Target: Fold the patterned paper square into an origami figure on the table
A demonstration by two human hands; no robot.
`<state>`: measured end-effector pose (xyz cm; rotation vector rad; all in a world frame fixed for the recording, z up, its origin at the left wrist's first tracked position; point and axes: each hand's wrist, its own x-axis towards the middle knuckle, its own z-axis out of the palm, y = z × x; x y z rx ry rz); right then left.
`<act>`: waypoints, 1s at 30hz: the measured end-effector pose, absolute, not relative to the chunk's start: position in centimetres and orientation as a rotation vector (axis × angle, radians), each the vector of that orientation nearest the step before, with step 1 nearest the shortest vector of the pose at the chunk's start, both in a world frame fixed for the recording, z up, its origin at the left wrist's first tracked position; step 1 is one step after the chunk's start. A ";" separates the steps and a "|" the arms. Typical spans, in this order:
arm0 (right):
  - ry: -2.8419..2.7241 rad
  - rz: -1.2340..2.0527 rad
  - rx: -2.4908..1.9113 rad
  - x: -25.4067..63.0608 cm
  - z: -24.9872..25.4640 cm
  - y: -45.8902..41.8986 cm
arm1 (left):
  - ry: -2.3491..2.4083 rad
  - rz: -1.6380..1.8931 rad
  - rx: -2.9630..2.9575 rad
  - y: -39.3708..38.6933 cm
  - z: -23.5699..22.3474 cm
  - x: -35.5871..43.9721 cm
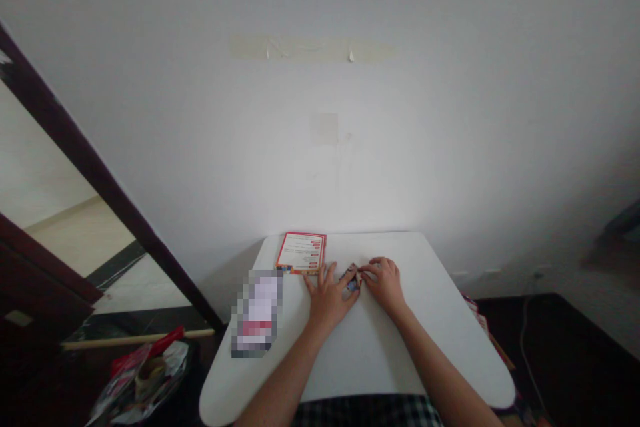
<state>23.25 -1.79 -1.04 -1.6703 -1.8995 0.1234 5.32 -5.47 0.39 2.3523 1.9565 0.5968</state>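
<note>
Here, in the head view, a smooth white surface (367, 360) with rounded corners carries a flat, red-bordered printed sheet (303, 251). The small patterned piece (353, 284), dark, multicoloured and angular, lies between the hands. The left hand (329, 299) touches it, fingers spread; the right hand (386, 282) bends its fingertips to its edge, whether pinching I cannot tell.

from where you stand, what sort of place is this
Likely a room in a home, though not certain: a white table stands by a pale wall, with a dark door frame to the left.
</note>
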 end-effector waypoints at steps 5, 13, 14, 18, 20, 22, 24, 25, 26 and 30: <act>-1.893 0.124 -1.660 23.3 -1.1 -1.7 | 1.969 0.566 2.337 -5.5 0.6 5.3; -1.877 0.073 -1.698 22.9 -1.0 -1.8 | 1.986 0.545 2.284 -5.4 0.8 5.4; -1.876 0.064 -1.702 22.9 -1.0 -1.8 | 1.979 0.563 2.288 -5.4 0.8 5.4; -1.877 0.031 -1.709 22.7 -0.9 -1.8 | 1.958 0.606 2.278 -5.3 0.6 5.4; -1.874 0.015 -1.722 22.6 -1.0 -1.8 | 1.958 0.601 2.255 -5.3 0.7 5.4; -1.869 0.007 -1.732 22.6 -1.0 -1.7 | 1.960 0.588 2.235 -5.4 0.9 5.5; -1.868 0.014 -1.732 22.5 -1.0 -1.7 | 1.961 0.574 2.227 -5.4 1.0 5.5; -1.868 0.019 -1.732 22.5 -1.0 -1.7 | 1.960 0.571 2.229 -5.4 1.0 5.4; -1.866 0.024 -1.733 22.5 -1.0 -1.7 | 1.960 0.571 2.234 -5.4 1.0 5.4; -1.849 0.033 -1.742 22.4 -1.1 -1.7 | 1.954 0.573 2.256 -5.3 0.8 5.3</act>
